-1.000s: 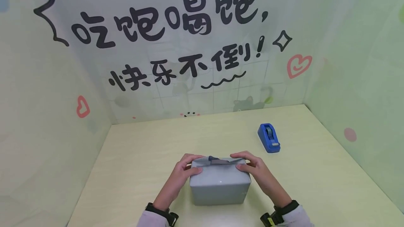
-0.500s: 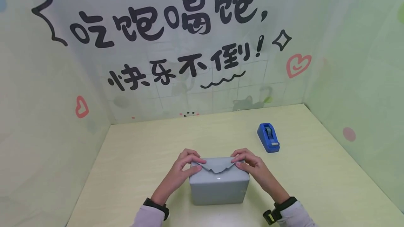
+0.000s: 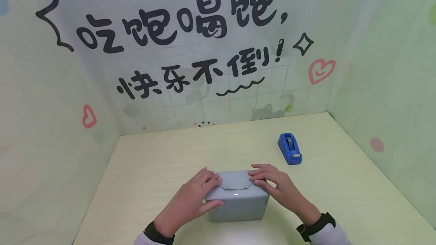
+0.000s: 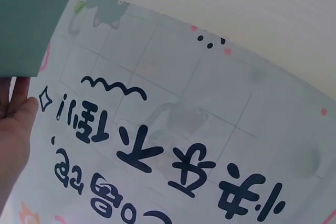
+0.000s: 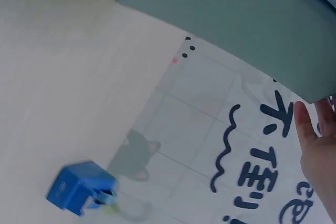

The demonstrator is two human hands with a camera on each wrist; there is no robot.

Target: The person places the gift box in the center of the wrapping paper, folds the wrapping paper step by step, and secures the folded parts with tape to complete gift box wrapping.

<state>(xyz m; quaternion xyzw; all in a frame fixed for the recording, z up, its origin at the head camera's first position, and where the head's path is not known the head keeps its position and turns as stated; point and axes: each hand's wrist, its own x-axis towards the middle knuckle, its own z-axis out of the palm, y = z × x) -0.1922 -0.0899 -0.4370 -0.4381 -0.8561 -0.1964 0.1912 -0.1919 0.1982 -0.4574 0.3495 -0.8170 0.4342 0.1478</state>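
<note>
A box wrapped in grey paper (image 3: 235, 209) stands on the table in front of me, its top flap (image 3: 235, 180) folded down toward the near edge. The fingers of my left hand (image 3: 194, 196) press on the flap's left side, while the thumb lies along the box's front face. At the flap's right side, the fingers and thumb of my right hand (image 3: 277, 184) rest on top of the box. Both wrist views show the box (image 4: 26, 19) only in part, with straight fingertips at its edge; in the right wrist view the box (image 5: 226, 30) fills the top.
A blue tape dispenser (image 3: 290, 149) stands behind and right of the box on the pale wooden table (image 3: 153, 162). Printed wall sheets with black lettering (image 3: 211, 71) enclose the back, left (image 3: 51, 143) and right (image 3: 385, 86).
The flap, standing up at the far edge before, has come down toward me and now lies flat. My left hand has shifted its thumb from the box top to the front face.
</note>
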